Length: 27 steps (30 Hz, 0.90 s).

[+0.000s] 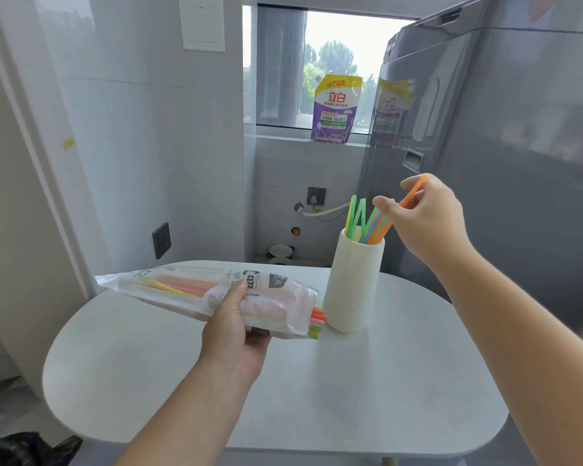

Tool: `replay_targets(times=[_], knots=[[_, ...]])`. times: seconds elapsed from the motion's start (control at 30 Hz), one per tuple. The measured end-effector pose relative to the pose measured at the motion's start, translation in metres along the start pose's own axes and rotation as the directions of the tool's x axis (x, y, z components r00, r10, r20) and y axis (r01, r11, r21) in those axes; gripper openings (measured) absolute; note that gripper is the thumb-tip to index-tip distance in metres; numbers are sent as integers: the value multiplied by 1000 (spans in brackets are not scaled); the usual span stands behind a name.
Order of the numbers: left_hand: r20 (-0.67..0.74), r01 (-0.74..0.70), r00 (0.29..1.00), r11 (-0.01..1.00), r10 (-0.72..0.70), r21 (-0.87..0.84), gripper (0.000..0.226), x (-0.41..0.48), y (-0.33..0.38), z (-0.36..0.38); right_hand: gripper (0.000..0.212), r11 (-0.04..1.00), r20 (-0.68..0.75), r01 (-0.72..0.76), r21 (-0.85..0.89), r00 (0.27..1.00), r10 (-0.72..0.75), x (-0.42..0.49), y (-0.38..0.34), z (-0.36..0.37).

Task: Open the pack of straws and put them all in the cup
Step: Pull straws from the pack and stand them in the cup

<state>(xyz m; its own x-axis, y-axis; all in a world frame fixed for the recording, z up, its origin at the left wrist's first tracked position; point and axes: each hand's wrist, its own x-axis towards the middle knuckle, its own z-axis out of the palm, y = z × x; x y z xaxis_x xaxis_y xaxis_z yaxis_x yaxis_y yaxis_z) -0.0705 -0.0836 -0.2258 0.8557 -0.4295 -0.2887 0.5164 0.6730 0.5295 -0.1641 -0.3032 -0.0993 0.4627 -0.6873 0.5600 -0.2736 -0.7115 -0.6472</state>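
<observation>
Grey fridge [519, 163] stands close by the right side of the white oval table [317, 381]; the top lies bare from near rim to the ribbed cup [354, 287] by the far edge. The left hand [233, 331] grips the clear pack [276, 297] at its middle, open end just beside the cup's base. The right hand [428, 220] pinches an orange straw [411, 195], its lower end in the cup among other straws [351, 216].

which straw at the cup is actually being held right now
The orange straw, pinched by the right hand with its lower end in the cup; the other straws, green, yellow and blue, just lean inside it.
</observation>
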Motion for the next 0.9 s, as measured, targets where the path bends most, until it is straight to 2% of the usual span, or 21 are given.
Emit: replay_targets(times=[0.13,0.27,0.33,0.43,0.53,0.6,0.7,0.73,0.83,0.9], knots=[[2,8,1000,1000,-8,7,26,-2,-1,0,53,999,-32,36,28,999,-35,-5,1,1],[2,9,1000,1000,-9,5,25,-3,0,0,53,983,45,135,-122,990,-130,-7,1,7],[2,7,1000,1000,-7,2,26,-3,0,1,51,985,68,107,-134,993,-99,-7,2,9],[4,7,1000,1000,-7,0,30,-4,1,1,47,999,-34,49,14,998,-49,-4,2,6],[0,2,1000,1000,-2,3,30,-3,1,1,52,993,-122,113,40,987,-108,-4,0,2],[-4,1,1000,1000,-1,0,30,-2,1,1,50,986,-106,168,-2,980,-167,-4,-2,3],[-6,4,1000,1000,-4,-4,30,-2,0,2,26,958,-38,242,-152,967,-251,-3,0,8],[-6,7,1000,1000,-7,-3,30,-3,-1,2,25,943,2,254,-213,966,-259,-4,2,10],[-3,10,1000,1000,-10,-1,31,-3,0,3,31,910,105,260,-324,966,-238,-11,7,17],[-5,11,1000,1000,-11,0,30,-2,0,3,37,907,62,275,-318,961,-270,-20,5,16]])
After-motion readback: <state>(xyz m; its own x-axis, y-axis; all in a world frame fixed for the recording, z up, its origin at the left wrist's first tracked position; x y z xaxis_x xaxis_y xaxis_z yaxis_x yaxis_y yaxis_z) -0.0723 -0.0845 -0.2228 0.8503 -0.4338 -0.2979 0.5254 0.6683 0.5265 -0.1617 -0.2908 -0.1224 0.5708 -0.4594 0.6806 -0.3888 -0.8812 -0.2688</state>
